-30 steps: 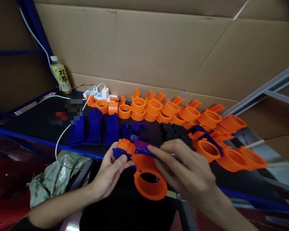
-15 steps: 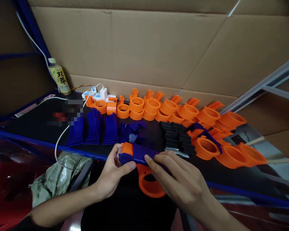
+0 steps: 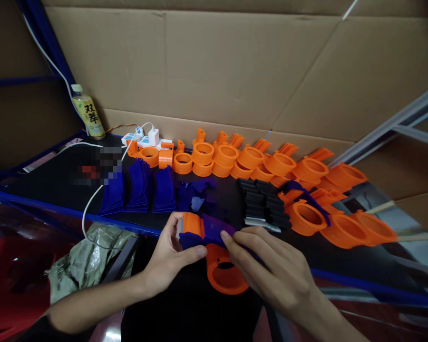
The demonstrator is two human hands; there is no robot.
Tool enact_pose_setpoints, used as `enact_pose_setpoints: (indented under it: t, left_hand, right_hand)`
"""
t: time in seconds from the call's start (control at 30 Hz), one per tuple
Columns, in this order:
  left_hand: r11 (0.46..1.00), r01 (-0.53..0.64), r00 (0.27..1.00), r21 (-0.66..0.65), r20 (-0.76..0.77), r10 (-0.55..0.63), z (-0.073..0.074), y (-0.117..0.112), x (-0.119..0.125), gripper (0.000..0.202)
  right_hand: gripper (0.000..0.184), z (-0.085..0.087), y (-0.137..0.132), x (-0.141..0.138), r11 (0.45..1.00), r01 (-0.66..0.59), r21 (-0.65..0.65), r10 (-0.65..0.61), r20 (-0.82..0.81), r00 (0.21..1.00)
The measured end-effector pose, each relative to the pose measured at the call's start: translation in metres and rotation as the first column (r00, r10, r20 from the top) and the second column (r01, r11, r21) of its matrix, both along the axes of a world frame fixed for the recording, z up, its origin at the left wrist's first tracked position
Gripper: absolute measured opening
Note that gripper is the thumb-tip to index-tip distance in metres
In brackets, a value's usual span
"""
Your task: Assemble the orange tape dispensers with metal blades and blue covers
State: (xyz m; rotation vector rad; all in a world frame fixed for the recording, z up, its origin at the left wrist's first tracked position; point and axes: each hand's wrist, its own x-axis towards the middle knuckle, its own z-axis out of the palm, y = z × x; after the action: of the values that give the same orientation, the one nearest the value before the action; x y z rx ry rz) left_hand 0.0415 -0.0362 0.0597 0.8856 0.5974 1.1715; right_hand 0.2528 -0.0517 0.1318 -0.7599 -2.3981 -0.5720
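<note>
My left hand [image 3: 169,261] is closed around the front end of an orange tape dispenser [image 3: 192,225], with the thumb along its near side. A toothed metal edge shows at that end, beside my fingers. The dispenser's orange ring hangs below, partly behind my right hand [image 3: 278,268]. A blue plastic plate [image 3: 213,229] lies along the top of the dispenser, and my right fingers pinch its right part. Dark blue plastic also shows under the orange end. Whether the plate is fastened cannot be seen.
Behind stand stacks of curved blue plates [image 3: 138,187], blue scraps [image 3: 197,202], black toothed-blade pieces [image 3: 260,204] and rows of orange dispensers [image 3: 278,164]. A white power strip [image 3: 144,141], cable and yellow-labelled bottle [image 3: 90,116] are at the left. Cardboard [image 3: 214,66] walls the back.
The blue plate has shifted right and tilted on the dispenser, so more of the orange end shows. My right hand has moved slightly right; my left keeps its hold.
</note>
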Motion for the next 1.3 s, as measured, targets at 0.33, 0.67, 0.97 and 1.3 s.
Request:
enact_pose_setpoints:
  t: [0.33, 0.67, 0.97, 1.3]
  left_hand:
    - [0.999, -0.044, 0.998, 0.017, -0.037, 0.045, -0.001, 0.000, 0.002, 0.044]
    - [0.990, 0.007, 0.991, 0.143, -0.136, 0.012, 0.006, -0.001, -0.006, 0.053]
    - [0.932, 0.134, 0.975, 0.338, -0.211, -0.064, 0.018, 0.001, -0.012, 0.063]
    - [0.915, 0.161, 0.967, 0.369, -0.245, -0.071, 0.013, 0.002, -0.011, 0.063]
  right_hand:
    - [0.020, -0.003, 0.001, 0.002, 1.000, 0.012, 0.010, -0.013, 0.060, 0.998]
    - [0.026, -0.003, 0.006, 0.000, 0.822, -0.056, -0.566, -0.106, -0.249, 0.963]
    - [0.025, -0.029, 0.008, -0.006, 0.283, -0.468, -0.837, -0.519, -0.544, 0.659]
    - [0.027, -0.045, 0.000, -0.005, 0.223, -0.612, -0.759, -0.638, -0.588, 0.498]
